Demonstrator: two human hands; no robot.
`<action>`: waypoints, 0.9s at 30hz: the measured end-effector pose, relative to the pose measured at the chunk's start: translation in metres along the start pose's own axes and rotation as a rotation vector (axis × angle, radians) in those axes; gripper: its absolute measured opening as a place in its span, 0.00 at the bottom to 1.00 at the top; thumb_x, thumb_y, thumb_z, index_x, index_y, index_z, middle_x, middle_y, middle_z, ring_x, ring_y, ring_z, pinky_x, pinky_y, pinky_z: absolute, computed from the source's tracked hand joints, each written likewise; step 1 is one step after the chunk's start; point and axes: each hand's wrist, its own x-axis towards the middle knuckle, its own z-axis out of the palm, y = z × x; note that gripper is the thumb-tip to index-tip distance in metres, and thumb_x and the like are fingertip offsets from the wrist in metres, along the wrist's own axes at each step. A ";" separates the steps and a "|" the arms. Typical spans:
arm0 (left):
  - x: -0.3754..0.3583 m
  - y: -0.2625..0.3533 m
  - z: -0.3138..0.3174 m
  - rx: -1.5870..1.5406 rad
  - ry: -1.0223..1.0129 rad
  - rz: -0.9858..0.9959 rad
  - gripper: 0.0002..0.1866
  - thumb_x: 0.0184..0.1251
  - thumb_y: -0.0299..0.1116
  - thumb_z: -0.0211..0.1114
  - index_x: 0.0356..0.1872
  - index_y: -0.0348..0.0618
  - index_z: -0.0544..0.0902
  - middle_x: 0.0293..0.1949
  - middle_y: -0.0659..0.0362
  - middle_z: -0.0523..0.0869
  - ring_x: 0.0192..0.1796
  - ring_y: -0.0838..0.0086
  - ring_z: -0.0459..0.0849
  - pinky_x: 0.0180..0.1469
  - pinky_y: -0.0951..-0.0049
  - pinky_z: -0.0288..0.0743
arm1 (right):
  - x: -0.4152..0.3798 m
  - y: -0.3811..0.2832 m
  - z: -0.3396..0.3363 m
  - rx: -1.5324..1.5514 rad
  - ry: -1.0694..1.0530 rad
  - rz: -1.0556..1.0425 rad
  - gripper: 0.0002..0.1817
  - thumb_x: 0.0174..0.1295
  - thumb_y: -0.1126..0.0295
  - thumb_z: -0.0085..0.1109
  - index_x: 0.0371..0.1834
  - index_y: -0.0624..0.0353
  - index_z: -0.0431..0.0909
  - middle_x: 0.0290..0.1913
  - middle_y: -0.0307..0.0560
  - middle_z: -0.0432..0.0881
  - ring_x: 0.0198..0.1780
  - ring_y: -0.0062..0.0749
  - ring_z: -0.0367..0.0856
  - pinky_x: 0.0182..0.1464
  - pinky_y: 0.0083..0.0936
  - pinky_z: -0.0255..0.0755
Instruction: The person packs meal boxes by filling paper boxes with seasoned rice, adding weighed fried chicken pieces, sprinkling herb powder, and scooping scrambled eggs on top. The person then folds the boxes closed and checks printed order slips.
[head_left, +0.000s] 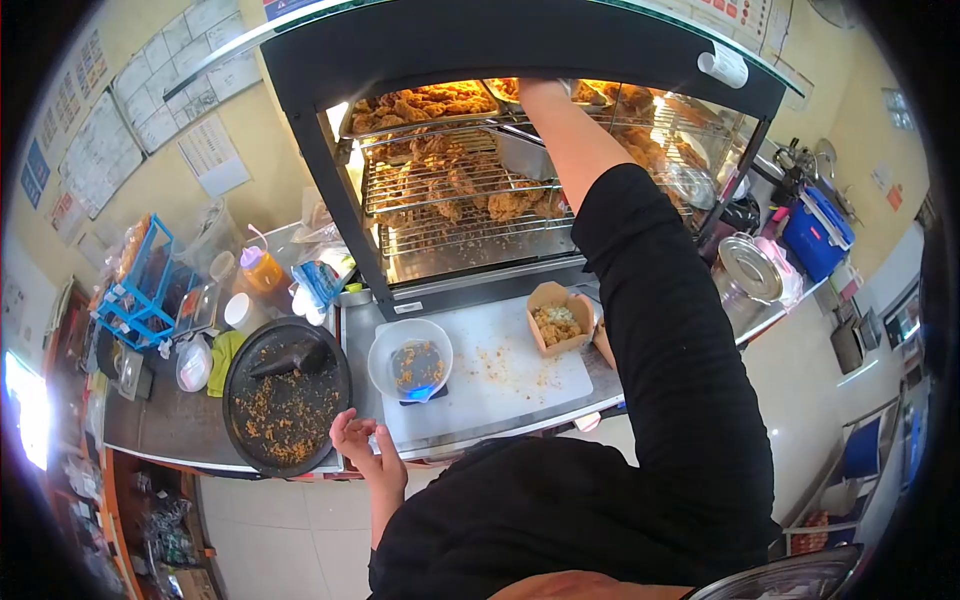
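My right hand [548, 92] reaches into the top shelf of the lit glass cabinet [420, 300], among trays of fried pieces [430, 103]; its fingers are hidden. My left hand [370, 446] hovers at the counter's front edge, fingers loosely curled and apart, holding nothing. It is nearest to the black round pan [232, 400] with crumbs and a dark scoop [285, 362]. Right of the pan, a clear bowl [380, 368] with crumbs stands on a white board [480, 412]. An open cardboard box [553, 343] with food sits on the board's right side.
A blue rack [150, 290], an orange squeeze bottle [262, 270] and a white-lidded jar [243, 313] stand at the left. A round steel pot [748, 268] and a blue box [817, 235] are at the right. Wire shelves inside the cabinet hold more fried pieces.
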 end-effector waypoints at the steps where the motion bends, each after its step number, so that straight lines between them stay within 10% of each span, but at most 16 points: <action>1: 0.002 0.000 0.000 0.003 -0.014 0.009 0.30 0.61 0.18 0.55 0.64 0.41 0.56 0.59 0.52 0.64 0.44 0.72 0.70 0.49 0.70 0.67 | 0.001 0.000 0.001 0.002 0.017 -0.002 0.17 0.69 0.66 0.44 0.46 0.65 0.80 0.50 0.57 0.82 0.51 0.40 0.83 0.55 0.36 0.76; 12: 0.011 -0.008 0.006 -0.001 -0.066 -0.006 0.31 0.60 0.17 0.56 0.64 0.42 0.56 0.58 0.53 0.63 0.44 0.72 0.70 0.49 0.70 0.67 | -0.008 0.005 0.033 -0.014 0.264 -0.142 0.16 0.69 0.66 0.44 0.46 0.64 0.81 0.49 0.55 0.83 0.50 0.41 0.83 0.55 0.37 0.76; 17: 0.012 -0.005 0.012 0.007 -0.081 0.004 0.30 0.60 0.17 0.55 0.63 0.41 0.57 0.57 0.53 0.64 0.44 0.73 0.71 0.49 0.70 0.68 | -0.063 -0.011 -0.034 -0.502 -0.277 -0.568 0.13 0.64 0.71 0.49 0.47 0.54 0.81 0.48 0.47 0.84 0.52 0.42 0.82 0.55 0.35 0.75; 20: 0.010 -0.009 0.014 0.011 -0.082 0.015 0.28 0.62 0.19 0.54 0.63 0.40 0.58 0.57 0.55 0.65 0.46 0.75 0.70 0.51 0.73 0.67 | -0.100 0.017 -0.043 0.267 0.134 -0.820 0.11 0.59 0.79 0.54 0.44 0.61 0.81 0.45 0.51 0.84 0.47 0.38 0.84 0.47 0.26 0.79; 23: 0.008 -0.011 0.021 -0.012 -0.080 -0.019 0.29 0.61 0.17 0.54 0.63 0.40 0.57 0.57 0.54 0.65 0.45 0.73 0.71 0.49 0.71 0.67 | -0.131 0.044 -0.060 1.260 -0.228 -0.351 0.11 0.58 0.80 0.56 0.44 0.61 0.80 0.42 0.45 0.84 0.46 0.33 0.83 0.47 0.25 0.78; 24: 0.007 -0.012 0.025 -0.022 -0.086 -0.027 0.30 0.60 0.16 0.55 0.63 0.40 0.56 0.57 0.54 0.65 0.44 0.72 0.71 0.49 0.70 0.67 | -0.138 0.048 -0.099 1.100 -0.488 0.011 0.13 0.57 0.82 0.59 0.46 0.61 0.78 0.44 0.45 0.83 0.48 0.32 0.81 0.52 0.25 0.74; 27: 0.005 -0.013 0.039 -0.037 -0.126 -0.013 0.30 0.62 0.18 0.56 0.64 0.39 0.56 0.57 0.54 0.66 0.44 0.72 0.71 0.50 0.71 0.67 | -0.159 0.097 -0.095 1.550 -0.555 0.138 0.15 0.54 0.83 0.61 0.46 0.63 0.77 0.46 0.47 0.82 0.49 0.32 0.80 0.52 0.25 0.74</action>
